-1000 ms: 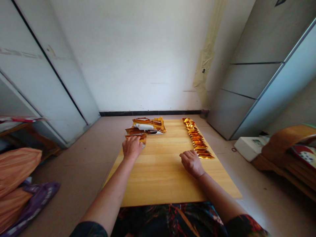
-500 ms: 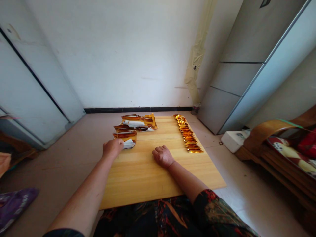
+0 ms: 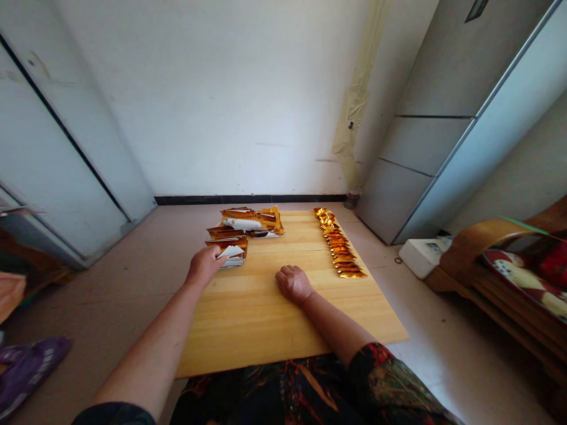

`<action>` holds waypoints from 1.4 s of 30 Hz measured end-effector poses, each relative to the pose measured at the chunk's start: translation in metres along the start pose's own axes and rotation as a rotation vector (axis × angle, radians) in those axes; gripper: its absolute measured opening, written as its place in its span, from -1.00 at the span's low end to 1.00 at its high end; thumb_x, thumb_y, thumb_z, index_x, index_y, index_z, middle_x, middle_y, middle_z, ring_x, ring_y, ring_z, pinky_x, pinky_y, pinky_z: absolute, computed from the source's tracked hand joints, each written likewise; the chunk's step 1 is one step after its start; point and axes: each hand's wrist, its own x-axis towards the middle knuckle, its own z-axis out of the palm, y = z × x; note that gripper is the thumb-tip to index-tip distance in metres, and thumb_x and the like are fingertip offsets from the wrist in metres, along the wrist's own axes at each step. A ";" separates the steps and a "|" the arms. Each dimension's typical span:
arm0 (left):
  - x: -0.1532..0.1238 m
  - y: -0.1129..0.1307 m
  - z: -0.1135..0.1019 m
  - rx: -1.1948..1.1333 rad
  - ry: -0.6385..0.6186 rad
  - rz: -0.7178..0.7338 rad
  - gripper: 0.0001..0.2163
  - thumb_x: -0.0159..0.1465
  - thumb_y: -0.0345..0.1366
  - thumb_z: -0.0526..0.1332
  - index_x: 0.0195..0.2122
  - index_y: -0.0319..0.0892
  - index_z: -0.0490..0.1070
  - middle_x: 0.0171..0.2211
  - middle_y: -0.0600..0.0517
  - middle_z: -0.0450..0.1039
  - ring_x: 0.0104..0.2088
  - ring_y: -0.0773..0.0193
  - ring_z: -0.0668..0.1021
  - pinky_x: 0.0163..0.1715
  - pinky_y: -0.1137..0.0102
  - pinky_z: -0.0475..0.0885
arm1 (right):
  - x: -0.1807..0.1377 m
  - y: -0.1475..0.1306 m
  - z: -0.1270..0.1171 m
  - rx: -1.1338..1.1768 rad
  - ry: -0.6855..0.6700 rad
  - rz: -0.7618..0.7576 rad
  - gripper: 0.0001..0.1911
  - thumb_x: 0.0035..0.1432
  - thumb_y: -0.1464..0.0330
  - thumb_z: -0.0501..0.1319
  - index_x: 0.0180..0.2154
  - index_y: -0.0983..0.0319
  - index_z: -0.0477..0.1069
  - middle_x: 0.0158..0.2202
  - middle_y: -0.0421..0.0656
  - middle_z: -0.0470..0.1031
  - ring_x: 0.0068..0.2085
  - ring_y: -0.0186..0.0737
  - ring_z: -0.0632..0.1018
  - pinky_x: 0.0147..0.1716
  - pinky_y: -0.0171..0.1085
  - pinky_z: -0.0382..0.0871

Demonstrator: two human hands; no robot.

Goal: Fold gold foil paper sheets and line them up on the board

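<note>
At the left edge of the wooden board, my left hand point(image 3: 205, 264) is closed, thumb and fingers pinching the near end of a flat white packet point(image 3: 232, 251). That packet lies tilted over a stack of similar white pieces point(image 3: 234, 261), with a brown-gold wrapper point(image 3: 237, 241) just behind. My right hand point(image 3: 293, 283) rests curled into a loose fist on the middle of the board; nothing shows in it, though its fingertips are tucked under. To its right runs a column of shiny gold packets point(image 3: 342, 251), overlapping one another.
More gold and white packets point(image 3: 248, 224) lie in a pile at the board's far left. The wooden board point(image 3: 266, 324) has its near edge at my lap. Beyond it are a white wall point(image 3: 248, 106), a grey refrigerator point(image 3: 411, 153) and a wooden seat point(image 3: 496, 277) on the right.
A white packet's end has lifted from the stack between my left thumb and fingers. My right hand stays resting on the board. The view has tipped slightly.
</note>
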 end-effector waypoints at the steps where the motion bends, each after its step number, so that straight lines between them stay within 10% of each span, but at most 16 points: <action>1: 0.000 -0.001 0.000 -0.029 -0.014 0.002 -0.77 0.07 -0.11 0.12 -0.58 -0.15 0.29 -0.57 0.08 0.37 -0.51 0.31 0.35 -0.50 0.47 0.12 | 0.000 0.000 -0.001 0.003 0.000 0.002 -0.87 0.20 0.40 0.09 -0.34 0.24 0.40 -0.33 -0.12 0.44 -0.30 -0.24 0.39 -0.32 -0.30 0.14; 33: 0.013 -0.021 -0.007 -0.447 0.161 -0.081 -0.66 0.08 -0.10 0.11 -0.27 -0.19 0.53 -0.20 -0.05 0.57 -0.18 0.13 0.54 -0.12 0.35 0.37 | 0.000 -0.002 -0.006 0.014 -0.019 0.035 -0.84 0.20 0.42 0.07 -0.33 0.26 0.41 -0.33 -0.10 0.44 -0.29 -0.25 0.41 -0.32 -0.31 0.14; 42: 0.011 0.050 -0.056 -0.560 0.398 -0.009 -0.80 0.14 -0.19 0.11 -0.32 -0.17 0.44 -0.37 0.04 0.51 -0.30 0.22 0.48 -0.11 0.29 0.32 | 0.003 0.002 -0.003 0.235 0.030 0.133 -0.83 0.15 0.44 0.07 -0.35 0.25 0.44 -0.31 -0.10 0.46 -0.26 -0.25 0.44 -0.25 -0.31 0.23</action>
